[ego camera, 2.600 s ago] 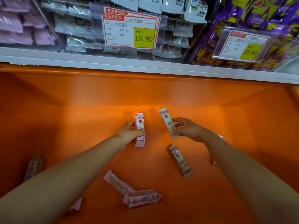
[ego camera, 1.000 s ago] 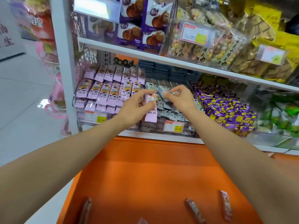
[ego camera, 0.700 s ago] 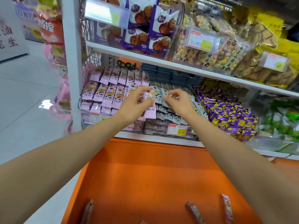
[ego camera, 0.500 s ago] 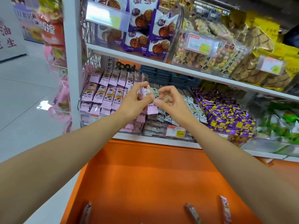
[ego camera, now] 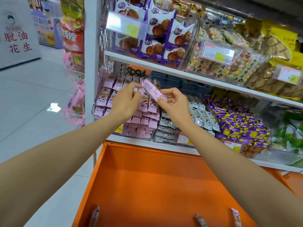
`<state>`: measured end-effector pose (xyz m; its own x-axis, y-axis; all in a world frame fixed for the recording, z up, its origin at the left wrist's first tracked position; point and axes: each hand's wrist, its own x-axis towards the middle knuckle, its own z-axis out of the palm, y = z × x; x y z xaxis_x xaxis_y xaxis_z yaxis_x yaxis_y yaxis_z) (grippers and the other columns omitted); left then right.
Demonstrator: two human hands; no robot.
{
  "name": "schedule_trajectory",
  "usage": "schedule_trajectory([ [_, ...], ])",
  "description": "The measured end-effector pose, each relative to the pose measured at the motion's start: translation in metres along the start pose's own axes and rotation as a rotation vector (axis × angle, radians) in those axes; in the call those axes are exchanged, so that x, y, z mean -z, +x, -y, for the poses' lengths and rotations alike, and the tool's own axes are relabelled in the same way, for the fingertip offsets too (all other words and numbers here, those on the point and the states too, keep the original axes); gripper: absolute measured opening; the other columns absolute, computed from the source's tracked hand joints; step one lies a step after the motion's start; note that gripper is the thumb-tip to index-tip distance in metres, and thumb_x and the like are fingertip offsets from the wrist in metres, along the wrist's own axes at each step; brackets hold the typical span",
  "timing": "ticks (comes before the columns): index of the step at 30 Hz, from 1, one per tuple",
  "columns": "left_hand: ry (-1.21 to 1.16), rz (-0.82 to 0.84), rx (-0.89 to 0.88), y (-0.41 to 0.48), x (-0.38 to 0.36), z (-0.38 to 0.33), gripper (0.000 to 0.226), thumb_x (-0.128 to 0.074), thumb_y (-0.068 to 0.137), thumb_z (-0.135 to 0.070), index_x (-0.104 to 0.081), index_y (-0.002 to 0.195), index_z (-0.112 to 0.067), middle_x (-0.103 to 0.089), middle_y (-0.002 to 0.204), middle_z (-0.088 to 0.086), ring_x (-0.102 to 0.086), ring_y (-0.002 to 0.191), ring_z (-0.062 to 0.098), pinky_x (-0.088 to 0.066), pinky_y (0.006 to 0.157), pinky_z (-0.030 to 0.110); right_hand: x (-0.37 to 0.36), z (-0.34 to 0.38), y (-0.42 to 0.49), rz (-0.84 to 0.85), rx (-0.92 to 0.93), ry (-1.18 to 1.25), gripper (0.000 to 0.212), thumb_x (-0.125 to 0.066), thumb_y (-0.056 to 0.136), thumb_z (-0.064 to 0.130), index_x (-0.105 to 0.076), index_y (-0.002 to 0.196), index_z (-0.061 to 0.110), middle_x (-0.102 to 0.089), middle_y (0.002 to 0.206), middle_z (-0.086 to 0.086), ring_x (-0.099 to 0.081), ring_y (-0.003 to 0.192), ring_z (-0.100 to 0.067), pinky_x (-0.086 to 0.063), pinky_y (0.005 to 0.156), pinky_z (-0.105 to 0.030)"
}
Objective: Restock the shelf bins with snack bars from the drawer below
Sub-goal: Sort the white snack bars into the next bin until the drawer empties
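Both hands on one bar at the snack shelf: my left hand (ego camera: 128,102) and my right hand (ego camera: 174,103) hold a single pink snack bar (ego camera: 154,92) in the air, in front of the left end of the lower shelf (ego camera: 144,142). The bar is tilted, with its high end to the left and its printed back towards me. My left hand pinches the upper end between thumb and forefinger. My right hand is clamped on the lower end, thumb on top and fingers curled beneath.

Just behind the bar, rows of pink bars (ego camera: 142,119) fill the bin at the shelf's left end. Grey-white bars (ego camera: 203,117) fill the next bin to the right, and purple packets (ego camera: 237,126) lie beyond those.

Below the shelf's front edge the orange drawer (ego camera: 155,177) stands pulled out beneath my forearms. Three bars lie along its near edge: a loose bar (ego camera: 95,217) against the left wall, a second bar (ego camera: 200,220) right of centre, and a pink-wrapped third bar (ego camera: 236,217) further right, partly cut off by the frame.

On the upper shelf (ego camera: 147,64), waffle packs (ego camera: 164,38) stand in a clear bin.
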<state>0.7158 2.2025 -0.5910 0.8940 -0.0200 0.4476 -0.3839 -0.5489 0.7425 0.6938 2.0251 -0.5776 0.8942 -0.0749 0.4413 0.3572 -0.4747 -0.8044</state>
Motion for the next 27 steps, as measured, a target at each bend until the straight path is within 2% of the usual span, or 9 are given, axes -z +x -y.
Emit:
schedule_trajectory([
  [3,0.430,0.035,-0.016,0.000,0.003,0.025,0.036,-0.041,0.100,-0.026,-0.056,0.132,-0.021,-0.057,0.126,0.007,-0.044,0.122,0.028,-0.026,0.101,0.041,-0.016,0.007,0.004,-0.011,0.027,-0.033,0.027,-0.078,0.081,0.030,-0.065,0.103,0.019,-0.068,0.095,-0.003,-0.064,0.081,-0.020,-0.056,0.067,-0.029],
  [5,0.501,0.099,-0.014,-0.005,0.004,0.040,0.039,-0.039,0.101,-0.027,-0.051,0.137,-0.019,-0.053,0.136,0.007,-0.039,0.130,0.027,-0.018,0.107,0.041,-0.030,0.010,0.007,0.003,0.039,-0.081,0.029,-0.079,0.081,0.034,-0.066,0.102,0.019,-0.068,0.092,-0.005,-0.064,0.079,-0.022,-0.056,0.069,-0.034],
  [11,0.391,0.160,-0.082,-0.005,0.010,0.066,0.047,-0.039,0.100,-0.023,-0.038,0.147,-0.023,-0.053,0.140,0.007,-0.041,0.132,0.027,-0.020,0.111,0.045,-0.068,0.008,0.013,-0.019,0.152,-0.318,0.035,-0.078,0.077,0.046,-0.065,0.096,0.020,-0.060,0.080,0.001,-0.057,0.076,-0.018,-0.052,0.070,-0.040],
  [13,0.349,0.159,-0.112,-0.005,0.012,0.071,0.048,-0.039,0.100,-0.022,-0.037,0.148,-0.026,-0.052,0.141,0.007,-0.041,0.133,0.028,-0.021,0.110,0.044,-0.077,0.003,0.013,-0.029,0.168,-0.427,0.038,-0.076,0.076,0.053,-0.065,0.092,0.021,-0.060,0.083,0.003,-0.055,0.085,-0.018,-0.050,0.075,-0.041],
  [16,0.341,0.186,-0.169,-0.005,0.016,0.079,0.049,-0.033,0.099,-0.030,-0.037,0.148,-0.029,-0.050,0.143,0.005,-0.039,0.134,0.026,-0.020,0.112,0.044,-0.086,-0.003,0.015,-0.022,0.170,-0.612,0.040,-0.072,0.075,0.060,-0.065,0.091,0.024,-0.056,0.095,0.004,-0.047,0.101,-0.018,-0.040,0.084,-0.034],
  [18,0.344,0.221,-0.186,-0.007,0.018,0.080,0.058,-0.027,0.092,-0.037,-0.038,0.148,-0.029,-0.050,0.144,0.004,-0.037,0.136,0.024,-0.017,0.113,0.042,-0.087,-0.004,0.016,-0.015,0.167,-0.641,0.038,-0.070,0.077,0.059,-0.066,0.092,0.025,-0.052,0.095,0.005,-0.044,0.102,-0.017,-0.034,0.083,-0.031],
  [21,0.345,0.233,-0.208,-0.009,0.017,0.081,0.056,-0.031,0.094,-0.035,-0.040,0.148,-0.026,-0.047,0.146,0.003,-0.035,0.137,0.024,-0.015,0.113,0.041,-0.083,-0.004,0.017,0.025,0.168,-0.611,0.032,-0.068,0.082,0.053,-0.068,0.096,0.025,-0.050,0.094,0.006,-0.045,0.102,-0.018,-0.036,0.085,-0.032],
  [24,0.315,0.100,-0.306,-0.012,0.020,0.078,0.052,-0.032,0.091,-0.033,-0.058,0.135,-0.020,-0.058,0.130,0.007,-0.046,0.123,0.030,-0.029,0.102,0.043,-0.074,-0.005,0.010,0.048,0.249,-0.462,0.015,-0.067,0.087,0.038,-0.069,0.094,0.024,-0.051,0.091,0.007,-0.047,0.094,-0.013,-0.037,0.083,-0.027],
  [27,0.256,-0.068,-0.474,-0.022,0.026,0.067,0.034,-0.037,0.090,-0.023,-0.068,0.101,-0.014,-0.060,0.097,0.004,-0.052,0.093,0.027,-0.037,0.080,0.040,-0.058,-0.005,-0.009,0.078,0.359,-0.301,0.007,-0.063,0.091,0.017,-0.067,0.086,0.016,-0.057,0.081,0.001,-0.050,0.075,-0.010,-0.038,0.069,-0.017],
])
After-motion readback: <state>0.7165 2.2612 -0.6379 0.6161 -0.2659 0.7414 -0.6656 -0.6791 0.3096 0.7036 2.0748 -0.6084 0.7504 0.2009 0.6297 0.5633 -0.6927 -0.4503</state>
